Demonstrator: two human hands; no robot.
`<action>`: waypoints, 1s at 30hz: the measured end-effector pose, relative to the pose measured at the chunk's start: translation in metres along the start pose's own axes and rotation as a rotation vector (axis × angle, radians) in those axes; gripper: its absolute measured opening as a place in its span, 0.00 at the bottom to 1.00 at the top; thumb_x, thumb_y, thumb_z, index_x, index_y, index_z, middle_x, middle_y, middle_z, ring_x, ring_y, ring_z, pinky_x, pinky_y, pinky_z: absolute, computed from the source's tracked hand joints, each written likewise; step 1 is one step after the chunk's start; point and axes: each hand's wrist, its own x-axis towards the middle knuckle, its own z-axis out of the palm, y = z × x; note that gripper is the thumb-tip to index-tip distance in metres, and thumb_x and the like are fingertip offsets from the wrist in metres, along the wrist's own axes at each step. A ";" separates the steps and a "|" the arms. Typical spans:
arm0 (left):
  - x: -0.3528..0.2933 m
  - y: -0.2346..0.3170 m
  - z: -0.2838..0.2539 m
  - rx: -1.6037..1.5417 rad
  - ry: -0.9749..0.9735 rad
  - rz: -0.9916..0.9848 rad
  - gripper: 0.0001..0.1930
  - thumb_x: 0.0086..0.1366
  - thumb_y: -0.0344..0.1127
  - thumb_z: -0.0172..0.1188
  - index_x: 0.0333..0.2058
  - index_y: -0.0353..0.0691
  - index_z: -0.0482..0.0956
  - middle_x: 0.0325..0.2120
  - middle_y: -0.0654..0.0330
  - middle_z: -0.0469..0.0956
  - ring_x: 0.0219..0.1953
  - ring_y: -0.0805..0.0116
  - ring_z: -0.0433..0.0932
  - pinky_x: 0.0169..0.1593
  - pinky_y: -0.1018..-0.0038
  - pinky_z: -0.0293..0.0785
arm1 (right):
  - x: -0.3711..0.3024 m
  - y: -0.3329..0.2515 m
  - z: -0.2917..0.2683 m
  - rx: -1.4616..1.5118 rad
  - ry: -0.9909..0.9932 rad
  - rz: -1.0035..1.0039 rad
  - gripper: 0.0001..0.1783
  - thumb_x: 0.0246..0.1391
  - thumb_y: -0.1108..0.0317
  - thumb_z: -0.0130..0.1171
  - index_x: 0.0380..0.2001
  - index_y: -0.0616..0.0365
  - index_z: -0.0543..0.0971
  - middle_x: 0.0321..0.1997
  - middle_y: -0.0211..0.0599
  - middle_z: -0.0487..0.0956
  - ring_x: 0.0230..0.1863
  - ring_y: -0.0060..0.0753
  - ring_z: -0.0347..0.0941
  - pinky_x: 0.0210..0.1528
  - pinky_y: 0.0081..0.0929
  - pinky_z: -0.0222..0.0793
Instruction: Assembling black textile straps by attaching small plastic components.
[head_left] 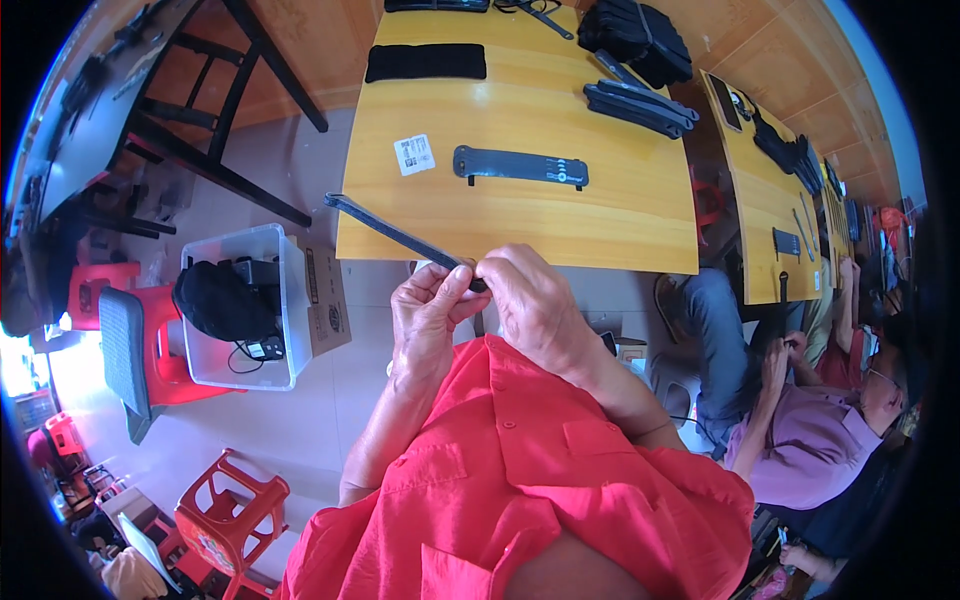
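A narrow dark strap (pixel 390 230) slants up and left from my hands, its far end over the table's front edge. My left hand (pixel 428 310) pinches the strap near its lower end between thumb and fingers. Against it, my right hand (pixel 530 300) is closed on that same lower end, its fingertips partly hidden. Beyond my hands a flat dark grey band (pixel 520 167) with printed marks and two small black tabs lies on the table. A white printed label (pixel 414 155) lies left of it.
On the yellow wooden table (pixel 600 235) are a black fabric piece (pixel 426 62), a stack of dark bands (pixel 640 106) and a black bundle (pixel 636 40). A clear plastic bin (pixel 290 340) and red stools (pixel 232 510) stand left. A co-worker (pixel 800 440) sits right.
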 end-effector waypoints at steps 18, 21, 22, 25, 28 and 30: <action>-0.013 0.027 0.000 1.127 0.009 0.245 0.20 0.55 0.42 0.63 0.15 0.30 0.71 0.08 0.57 0.67 0.11 0.74 0.61 0.18 0.74 0.60 | -0.001 0.001 0.011 0.368 -0.048 0.119 0.08 0.47 0.84 0.49 0.31 0.63 0.67 0.27 0.44 0.68 0.27 0.43 0.70 0.27 0.33 0.65; -0.015 0.031 0.000 1.164 -0.019 0.241 0.17 0.57 0.38 0.59 0.18 0.29 0.72 0.07 0.56 0.67 0.11 0.73 0.63 0.18 0.73 0.61 | 0.002 -0.002 0.011 0.494 -0.123 0.143 0.06 0.50 0.84 0.47 0.31 0.62 0.66 0.27 0.43 0.68 0.26 0.39 0.70 0.26 0.31 0.65; -0.016 0.033 -0.001 1.164 -0.018 0.242 0.17 0.57 0.38 0.59 0.18 0.29 0.72 0.07 0.56 0.67 0.11 0.73 0.63 0.18 0.73 0.61 | 0.003 -0.003 0.010 0.538 -0.163 0.186 0.04 0.52 0.83 0.45 0.31 0.62 0.66 0.27 0.41 0.68 0.26 0.36 0.70 0.27 0.29 0.65; -0.022 0.046 0.000 1.251 -0.078 0.228 0.13 0.59 0.34 0.54 0.22 0.28 0.73 0.09 0.55 0.68 0.12 0.73 0.66 0.19 0.72 0.63 | 0.005 -0.002 0.010 0.813 -0.261 0.320 0.03 0.57 0.79 0.42 0.31 0.62 0.66 0.27 0.35 0.67 0.28 0.25 0.66 0.30 0.23 0.63; -0.029 0.061 0.006 1.042 -0.189 0.168 0.13 0.61 0.33 0.48 0.24 0.28 0.74 0.11 0.57 0.70 0.13 0.74 0.68 0.20 0.73 0.64 | 0.007 0.002 0.007 1.256 -0.361 0.503 0.04 0.60 0.74 0.42 0.31 0.61 0.66 0.29 0.32 0.67 0.29 0.20 0.65 0.34 0.20 0.64; -0.029 0.068 0.006 0.854 -0.295 0.032 0.17 0.63 0.35 0.44 0.19 0.32 0.71 0.12 0.63 0.70 0.13 0.79 0.67 0.17 0.81 0.61 | 0.009 0.002 0.006 1.466 -0.405 0.592 0.05 0.60 0.71 0.44 0.31 0.61 0.65 0.30 0.33 0.67 0.29 0.22 0.68 0.35 0.21 0.67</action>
